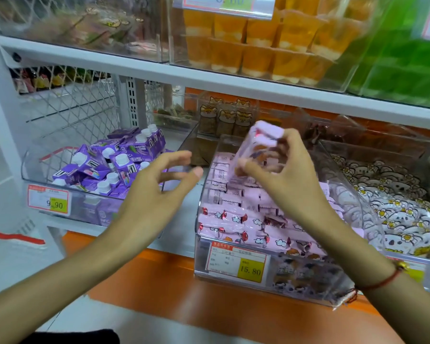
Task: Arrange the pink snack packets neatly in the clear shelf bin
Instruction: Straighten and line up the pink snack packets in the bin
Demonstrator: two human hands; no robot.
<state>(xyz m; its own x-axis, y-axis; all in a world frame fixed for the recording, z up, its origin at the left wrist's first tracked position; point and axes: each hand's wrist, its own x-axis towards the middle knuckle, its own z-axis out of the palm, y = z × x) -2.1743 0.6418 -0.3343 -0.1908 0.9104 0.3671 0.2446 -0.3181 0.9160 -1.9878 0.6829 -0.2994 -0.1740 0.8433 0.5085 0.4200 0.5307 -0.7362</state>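
Pink snack packets are seen piled inside the clear shelf bin, which stands at the front edge of the shelf, with a price tag fixed to its front wall. A small stack of pink packets is pinched by the right hand and is held tilted above the bin, over the packets already lying there; the thumb is pressed against the stack's lower end and the fingers are curled over its upper side. A red string bracelet is worn on the right wrist. The left hand is held released, nothing being gripped, with its fingers loosely spread and slightly bent, just left of the bin's rim. Purple drink cartons are heaped in a neighbouring clear bin toward the shelf's left end, and white flower-printed packets are kept in the bin to the right. Orange cups are stacked on the shelf above.
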